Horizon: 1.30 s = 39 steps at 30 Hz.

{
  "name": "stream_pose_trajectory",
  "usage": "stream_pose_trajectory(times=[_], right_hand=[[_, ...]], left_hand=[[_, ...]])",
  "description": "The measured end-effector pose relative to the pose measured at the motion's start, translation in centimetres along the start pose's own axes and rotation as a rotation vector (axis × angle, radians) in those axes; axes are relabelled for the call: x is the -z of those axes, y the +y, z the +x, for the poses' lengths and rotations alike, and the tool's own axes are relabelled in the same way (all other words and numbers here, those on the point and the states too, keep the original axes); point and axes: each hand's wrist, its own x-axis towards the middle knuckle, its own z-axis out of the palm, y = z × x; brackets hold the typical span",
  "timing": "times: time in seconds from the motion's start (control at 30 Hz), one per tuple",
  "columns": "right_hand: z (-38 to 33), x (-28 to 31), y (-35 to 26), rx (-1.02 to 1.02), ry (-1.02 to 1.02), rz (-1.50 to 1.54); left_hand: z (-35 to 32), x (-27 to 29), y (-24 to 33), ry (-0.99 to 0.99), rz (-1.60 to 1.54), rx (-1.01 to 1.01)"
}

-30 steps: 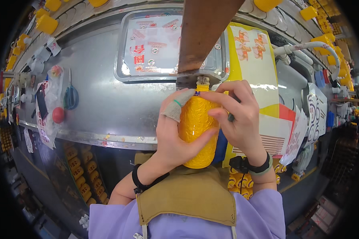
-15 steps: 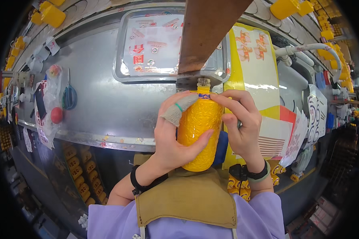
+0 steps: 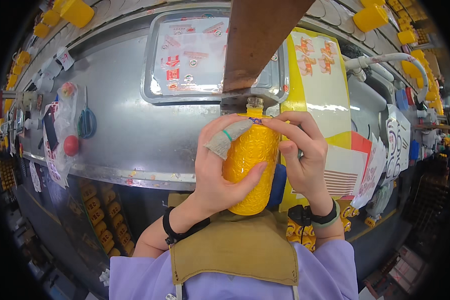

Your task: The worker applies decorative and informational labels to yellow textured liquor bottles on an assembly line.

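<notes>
A yellow embossed bottle (image 3: 252, 165) with a clear glass neck stands tilted in front of my apron, its neck pointing away from me. Wrapped round its body from the left, my left hand (image 3: 216, 162) holds it. A grey cloth cover with a green band sits on one finger of that hand, and its tip presses at the bottle's shoulder. There, a small blue-purple patterned strip (image 3: 256, 120) shows between my fingertips. My right hand (image 3: 305, 150) touches the strip's right end with the index fingertip; its thumb stands apart from the bottle.
A brown post (image 3: 257, 45) rises just beyond the bottle, before a clear tray (image 3: 150, 90) with printed sheets. Yellow-edged sticker sheets (image 3: 330, 100) lie right. Scissors (image 3: 87, 122) and a red ball (image 3: 71, 145) are left. Yellow containers (image 3: 370, 19) stand on a conveyor behind.
My left covered fingertip has slid slightly right along the strip, so less of it shows. The yellow containers on the far conveyor have shifted right. The bottle stays nearly in place.
</notes>
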Motion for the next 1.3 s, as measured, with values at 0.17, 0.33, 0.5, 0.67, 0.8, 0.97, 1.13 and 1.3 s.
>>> stream_pose_trajectory(times=[0.17,0.33,0.5,0.67,0.8,0.97,1.13,1.3], right_hand=[[0.17,0.05,-0.03,0.013,0.0,-0.011],[0.24,0.02,0.1,0.033,-0.007,-0.024],[0.21,0.04,0.06,0.007,-0.006,0.014],[0.22,-0.13,0.27,0.008,0.003,0.043],[0.19,-0.05,0.31,0.004,-0.006,0.051],[-0.02,-0.05,0.26,-0.055,0.075,0.14],[-0.47,-0.17,0.93,-0.029,0.075,0.101],[-0.57,-0.41,0.79,-0.022,0.077,0.104]], left_hand=[[-0.35,-0.45,0.04,0.044,-0.063,0.072],[-0.4,-0.45,-0.12,0.036,-0.033,0.042],[-0.33,-0.47,-0.21,0.032,-0.025,0.018],[-0.29,-0.35,-0.24,0.031,-0.023,0.021],[-0.43,-0.18,-0.34,-0.031,0.034,-0.01],[-0.42,-0.22,-0.35,-0.023,0.03,-0.011],[-0.49,-0.24,-0.44,-0.026,0.007,0.001],[-0.45,-0.14,-0.36,-0.024,0.018,-0.01]])
